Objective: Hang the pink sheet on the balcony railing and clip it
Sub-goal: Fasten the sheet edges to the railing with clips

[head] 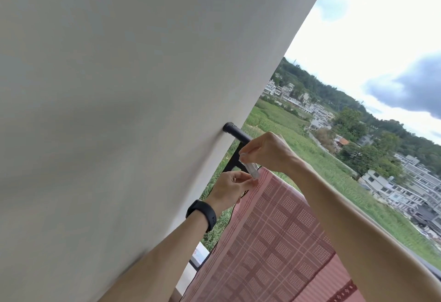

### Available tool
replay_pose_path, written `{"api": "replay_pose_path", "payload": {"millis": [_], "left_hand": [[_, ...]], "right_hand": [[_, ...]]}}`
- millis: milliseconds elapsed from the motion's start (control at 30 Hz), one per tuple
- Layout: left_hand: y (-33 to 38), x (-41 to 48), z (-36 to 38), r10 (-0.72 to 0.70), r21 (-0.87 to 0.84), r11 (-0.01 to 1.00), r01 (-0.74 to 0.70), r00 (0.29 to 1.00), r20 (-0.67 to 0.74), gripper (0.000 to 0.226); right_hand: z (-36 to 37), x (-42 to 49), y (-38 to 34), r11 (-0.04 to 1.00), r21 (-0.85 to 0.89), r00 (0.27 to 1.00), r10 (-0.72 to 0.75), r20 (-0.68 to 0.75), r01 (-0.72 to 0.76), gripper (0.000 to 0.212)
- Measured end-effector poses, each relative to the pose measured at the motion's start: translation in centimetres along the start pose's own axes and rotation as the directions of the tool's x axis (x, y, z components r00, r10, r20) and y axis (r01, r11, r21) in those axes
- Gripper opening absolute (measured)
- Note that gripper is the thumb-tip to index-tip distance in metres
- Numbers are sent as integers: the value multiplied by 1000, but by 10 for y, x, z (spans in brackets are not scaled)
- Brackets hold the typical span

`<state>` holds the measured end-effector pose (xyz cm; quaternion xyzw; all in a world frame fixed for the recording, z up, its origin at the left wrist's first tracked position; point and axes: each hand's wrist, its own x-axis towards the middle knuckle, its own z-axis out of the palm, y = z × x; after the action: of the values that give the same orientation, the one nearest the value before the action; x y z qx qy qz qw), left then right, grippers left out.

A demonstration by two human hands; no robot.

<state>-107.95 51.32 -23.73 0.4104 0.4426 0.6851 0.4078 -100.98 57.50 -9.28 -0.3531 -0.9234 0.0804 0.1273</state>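
The pink checked sheet hangs over the black balcony railing, which ends at the white wall. My right hand pinches a clear plastic clip from above at the sheet's top left corner. Just below, my left hand pinches the sheet's edge beside the clip; a black band sits on that wrist. Whether the clip's jaws bite the sheet, I cannot tell.
A large white wall fills the left of the view, close to my left arm. Beyond the railing lie green fields, houses, wooded hills and a cloudy sky.
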Motion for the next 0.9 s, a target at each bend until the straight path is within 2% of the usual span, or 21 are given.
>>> {"api": "replay_pose_path", "payload": {"millis": [133, 333, 500, 633, 667, 700, 733, 800, 833, 900], "left_hand": [[0, -1, -2, -14, -27, 1000, 14, 1000, 8, 6], [1, -2, -2, 27, 21, 999, -27, 1000, -2, 13], [2, -6, 0, 7, 33, 999, -6, 1000, -18, 14], [-6, -11, -8, -72, 24, 997, 73, 996, -45, 26], [-9, -14, -13, -113, -15, 994, 112, 992, -60, 28], [-12, -18, -18, -152, -75, 986, 147, 986, -71, 28], [-15, -23, -24, -182, -166, 972, 168, 980, -77, 24], [-19, -35, -36, -226, -410, 895, 176, 971, -77, 14], [-21, -43, -43, -237, -483, 859, 167, 968, -87, 19], [-29, -59, -57, -256, -507, 847, 162, 959, -121, 28]], "right_hand": [[2, 3, 6, 995, -101, 994, 34, 107, -23, 9], [1, 3, 14, 979, -204, 976, 44, 214, 1, 15], [2, -2, 19, 985, -172, 976, 45, 213, -7, 36], [-2, -18, 15, 991, -126, 953, 76, 295, -40, 73], [-2, -24, 13, 996, -79, 961, 55, 270, -35, 78], [0, -31, 11, 1000, -18, 982, 17, 187, -14, 75], [4, -41, 10, 999, 52, 999, -16, 51, 13, 66], [17, -68, 6, 974, 212, 973, -33, -229, 83, 38], [28, -84, 4, 945, 308, 957, -22, -289, 115, 27], [60, -114, 5, 869, 478, 965, -1, -263, 131, 18]]}}
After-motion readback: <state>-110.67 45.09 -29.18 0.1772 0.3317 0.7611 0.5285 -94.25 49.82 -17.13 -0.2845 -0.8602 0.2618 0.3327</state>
